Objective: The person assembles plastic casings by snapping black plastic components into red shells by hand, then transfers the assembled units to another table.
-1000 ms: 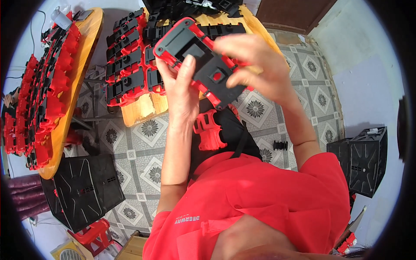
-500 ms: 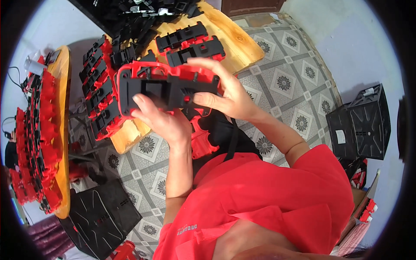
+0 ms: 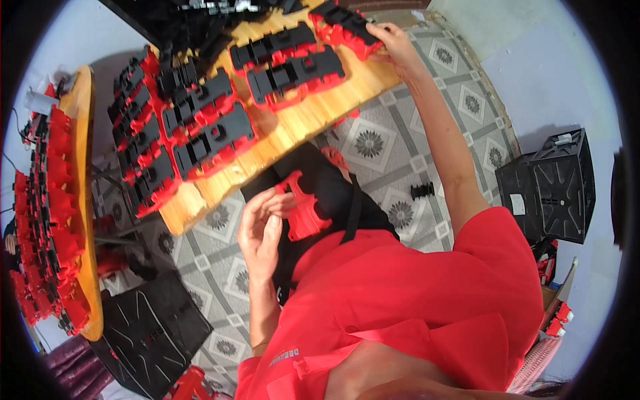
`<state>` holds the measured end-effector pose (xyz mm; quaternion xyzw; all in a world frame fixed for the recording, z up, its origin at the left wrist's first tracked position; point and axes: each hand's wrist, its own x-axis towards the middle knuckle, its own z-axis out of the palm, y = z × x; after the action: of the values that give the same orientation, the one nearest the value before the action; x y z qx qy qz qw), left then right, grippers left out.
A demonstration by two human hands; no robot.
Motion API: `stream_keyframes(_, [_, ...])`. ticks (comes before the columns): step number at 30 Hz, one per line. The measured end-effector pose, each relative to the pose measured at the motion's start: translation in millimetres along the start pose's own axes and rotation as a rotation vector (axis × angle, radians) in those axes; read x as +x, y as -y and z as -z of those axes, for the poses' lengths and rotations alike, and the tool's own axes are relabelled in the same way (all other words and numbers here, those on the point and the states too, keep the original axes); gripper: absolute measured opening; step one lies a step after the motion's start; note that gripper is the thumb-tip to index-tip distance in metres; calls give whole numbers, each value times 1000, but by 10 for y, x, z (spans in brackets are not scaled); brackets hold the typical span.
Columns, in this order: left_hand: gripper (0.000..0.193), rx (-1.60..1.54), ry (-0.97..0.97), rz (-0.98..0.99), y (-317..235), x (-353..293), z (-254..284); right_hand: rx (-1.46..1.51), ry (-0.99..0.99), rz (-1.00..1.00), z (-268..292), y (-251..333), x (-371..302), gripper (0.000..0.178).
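At the far right of the wooden table, my right hand [image 3: 395, 52] is closed on the near end of a red plastic housing with a black cover plate [image 3: 347, 32]. The thumb presses on the black top while the other fingers go down the side. My left hand [image 3: 260, 233] is held over my lap, its fingers loosely bent with the thumb apart, and I see nothing held in it. Just beside its fingertips a bare red plastic housing [image 3: 308, 212] lies on my dark trousers; whether they touch is unclear.
Several finished-looking red and black housings [image 3: 213, 140] stand in rows on the table [image 3: 267, 137]. Loose black parts [image 3: 207, 33] are heaped behind. A second table [image 3: 90, 200] at left carries more housings. Black crates [image 3: 557, 187] stand at right; a small black part [image 3: 422, 192] lies on the floor.
The red and black housing has gone from both hands above my lap to the table's far right, carried by my right hand. My left hand has let go and drawn back toward my lap.
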<state>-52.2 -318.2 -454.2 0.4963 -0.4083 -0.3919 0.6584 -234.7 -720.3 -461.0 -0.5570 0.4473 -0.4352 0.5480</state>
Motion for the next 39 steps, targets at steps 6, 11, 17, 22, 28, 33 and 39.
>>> stream_keyframes(6, [61,726,-214,400,372,-141,323,-219,-209,511,50,-276,126,46])
stream_keyframes(11, [102,1042,-185,252,868,-70,122,-201,-331,910,-324,321,-1158,17])
stream_keyframes(17, [110,1192,-246,420,1092,-4,-54,-424,-114,1373,-557,606,-1268,13])
stream_keyframes(22, [97,902,-246,254,1027,-84,113,-441,-9,835,-743,1105,-255,15])
stream_keyframes(28, [80,-34,-392,370,755,-190,322,-1009,175,858,-1406,1012,1559,29])
stream_keyframes(33, [84,-600,-577,427,569,-616,659,-1417,144,619,-1760,900,1954,45])
stream_keyframes(39, [96,-790,-432,324,451,-840,664,-1580,157,781,-1691,923,2059,20])
